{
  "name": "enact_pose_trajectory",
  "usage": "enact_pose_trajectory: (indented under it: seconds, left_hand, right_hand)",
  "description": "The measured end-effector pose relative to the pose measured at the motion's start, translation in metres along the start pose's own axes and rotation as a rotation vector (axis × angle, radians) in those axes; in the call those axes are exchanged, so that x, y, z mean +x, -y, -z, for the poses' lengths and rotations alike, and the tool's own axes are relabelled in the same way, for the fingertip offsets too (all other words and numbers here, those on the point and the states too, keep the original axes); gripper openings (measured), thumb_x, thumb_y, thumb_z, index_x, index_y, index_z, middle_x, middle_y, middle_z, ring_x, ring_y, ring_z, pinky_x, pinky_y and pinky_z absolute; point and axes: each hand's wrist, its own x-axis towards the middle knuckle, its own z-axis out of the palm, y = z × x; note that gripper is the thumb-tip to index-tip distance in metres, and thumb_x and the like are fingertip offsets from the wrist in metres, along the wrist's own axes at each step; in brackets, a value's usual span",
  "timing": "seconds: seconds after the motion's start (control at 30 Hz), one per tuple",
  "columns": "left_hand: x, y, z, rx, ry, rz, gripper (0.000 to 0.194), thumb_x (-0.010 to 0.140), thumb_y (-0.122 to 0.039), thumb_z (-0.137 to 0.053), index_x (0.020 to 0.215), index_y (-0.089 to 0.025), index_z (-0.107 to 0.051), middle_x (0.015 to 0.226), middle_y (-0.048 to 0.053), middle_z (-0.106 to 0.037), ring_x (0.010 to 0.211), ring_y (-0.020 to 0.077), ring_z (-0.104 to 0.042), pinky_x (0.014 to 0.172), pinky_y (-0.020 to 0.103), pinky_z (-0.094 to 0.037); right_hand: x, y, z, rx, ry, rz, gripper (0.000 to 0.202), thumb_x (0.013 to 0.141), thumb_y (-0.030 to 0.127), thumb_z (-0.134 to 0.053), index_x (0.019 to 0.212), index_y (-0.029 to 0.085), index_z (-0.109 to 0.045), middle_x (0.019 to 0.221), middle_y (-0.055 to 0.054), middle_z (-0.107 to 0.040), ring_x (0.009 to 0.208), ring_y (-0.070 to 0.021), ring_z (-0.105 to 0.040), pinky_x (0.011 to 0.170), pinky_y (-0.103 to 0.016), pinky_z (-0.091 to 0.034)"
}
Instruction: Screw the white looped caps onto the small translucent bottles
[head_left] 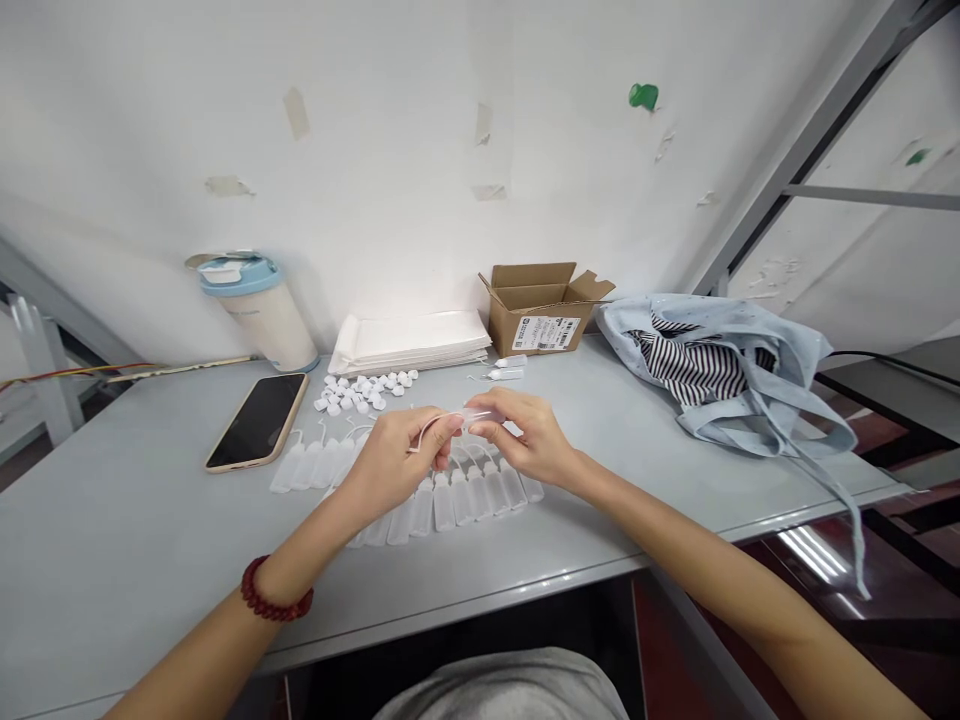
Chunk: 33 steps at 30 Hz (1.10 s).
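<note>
Above the desk, my right hand (529, 430) grips a small translucent squeeze bottle (480, 413), its fingers wrapped over most of the body. My left hand (401, 445) pinches the nozzle end, and a thin bent spout tube (427, 428) sticks out toward the left. Below my hands lies a row of similar squeeze bottles (444, 503) with bent spouts, partly hidden by my left hand. More bottles (306, 466) lie to the left of it. A pile of white caps (364, 390) sits behind them. A few bottles (508, 366) lie apart, near the box.
A phone (257, 422) and a tumbler (262, 315) stand on the left of the desk (150, 520). At the back are a stack of white sheets or envelopes (412, 340) and an open cardboard box (544, 315). A light blue cloth bag (720, 365) lies right, its strap hanging over the edge.
</note>
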Motion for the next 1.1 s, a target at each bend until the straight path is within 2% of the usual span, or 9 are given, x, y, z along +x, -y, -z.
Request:
enact_pose_trajectory:
  seconds: [0.13, 0.23, 0.47, 0.57, 0.67, 0.77, 0.83, 0.93, 1.1]
  left_hand:
    - [-0.001, 0.009, -0.001, 0.25, -0.095, -0.314, 0.031, 0.096, -0.025, -0.044, 0.068, -0.017, -0.054, 0.059, -0.002, -0.055, 0.054, 0.0105, -0.049, 0.054, 0.022, -0.037]
    - [-0.001, 0.016, -0.003, 0.409, -0.155, -0.515, 0.019, 0.096, -0.017, -0.043, 0.082, -0.016, -0.055, 0.066, 0.0, -0.054, 0.056, 0.0113, -0.046, 0.053, 0.022, -0.035]
    - [-0.001, 0.022, -0.007, 0.611, -0.15, -0.62, 0.02, 0.098, -0.018, -0.041, 0.082, -0.015, -0.051, 0.065, 0.0, -0.049, 0.053, 0.012, -0.041, 0.049, 0.024, -0.031]
    - [0.0, 0.025, -0.008, 0.567, -0.121, -0.567, 0.019, 0.099, -0.021, -0.041, 0.084, -0.016, -0.053, 0.068, 0.0, -0.052, 0.053, 0.0115, -0.042, 0.049, 0.023, -0.033]
    - [0.004, 0.03, -0.004, 0.497, -0.088, -0.449, 0.017, 0.098, -0.024, -0.041, 0.094, -0.017, -0.055, 0.077, 0.002, -0.058, 0.06, 0.0127, -0.051, 0.056, 0.023, -0.04]
    - [0.009, 0.04, 0.005, 0.462, -0.128, -0.29, 0.02, 0.097, -0.028, -0.042, 0.103, -0.017, -0.058, 0.089, 0.006, -0.064, 0.075, 0.0168, -0.06, 0.067, 0.027, -0.047]
    - [0.013, 0.049, 0.014, 0.473, -0.179, -0.18, 0.022, 0.095, -0.03, -0.043, 0.101, -0.017, -0.06, 0.092, 0.007, -0.067, 0.08, 0.019, -0.062, 0.071, 0.03, -0.049]
    - [0.018, 0.064, 0.029, 0.522, -0.222, -0.057, 0.025, 0.09, -0.031, -0.043, 0.093, -0.017, -0.063, 0.091, 0.008, -0.069, 0.083, 0.022, -0.064, 0.076, 0.034, -0.05]
    - [0.022, 0.084, 0.045, 0.572, -0.182, 0.092, 0.028, 0.083, -0.031, -0.043, 0.089, -0.017, -0.066, 0.094, 0.009, -0.072, 0.088, 0.0257, -0.065, 0.08, 0.037, -0.05]
  right_hand:
    - [0.003, 0.002, 0.006, 0.174, 0.135, -0.218, 0.03, 0.093, 0.04, -0.049, 0.083, 0.015, -0.063, 0.068, -0.002, -0.059, 0.058, -0.0108, -0.049, 0.054, -0.023, -0.039]
    - [0.006, 0.001, 0.01, 0.362, 0.241, -0.454, 0.035, 0.089, 0.048, -0.052, 0.08, 0.015, -0.061, 0.053, 0.005, -0.044, 0.047, -0.0087, -0.041, 0.047, -0.022, -0.034]
    - [0.011, -0.003, 0.012, 0.709, 0.341, -0.689, 0.049, 0.077, 0.059, -0.063, 0.059, 0.019, -0.04, 0.053, 0.009, -0.023, 0.043, -0.006, -0.029, 0.038, -0.021, -0.029]
    - [0.013, -0.004, 0.013, 0.663, 0.354, -0.682, 0.047, 0.078, 0.058, -0.062, 0.06, 0.019, -0.042, 0.052, 0.008, -0.027, 0.043, -0.0066, -0.032, 0.039, -0.022, -0.031]
    - [0.014, -0.014, 0.016, 0.511, 0.325, -0.613, 0.04, 0.084, 0.053, -0.056, 0.068, 0.017, -0.053, 0.053, 0.005, -0.041, 0.046, -0.0083, -0.041, 0.046, -0.023, -0.035]
    - [0.015, -0.033, 0.024, 0.185, 0.186, -0.546, 0.031, 0.086, 0.044, -0.054, 0.077, 0.015, -0.062, 0.064, 0.0, -0.058, 0.058, -0.0119, -0.052, 0.056, -0.025, -0.039]
    - [0.015, -0.05, 0.031, -0.068, 0.082, -0.504, 0.024, 0.085, 0.036, -0.055, 0.083, 0.015, -0.067, 0.083, -0.006, -0.068, 0.075, -0.017, -0.059, 0.067, -0.028, -0.043]
    - [0.013, -0.073, 0.037, -0.254, 0.047, -0.536, 0.023, 0.083, 0.03, -0.058, 0.093, 0.014, -0.07, 0.095, -0.009, -0.072, 0.083, -0.0212, -0.062, 0.077, -0.032, -0.045]
    - [0.005, -0.098, 0.031, -0.289, 0.039, -0.532, 0.019, 0.081, 0.028, -0.061, 0.094, 0.016, -0.07, 0.096, -0.006, -0.073, 0.085, -0.0215, -0.064, 0.079, -0.032, -0.046]
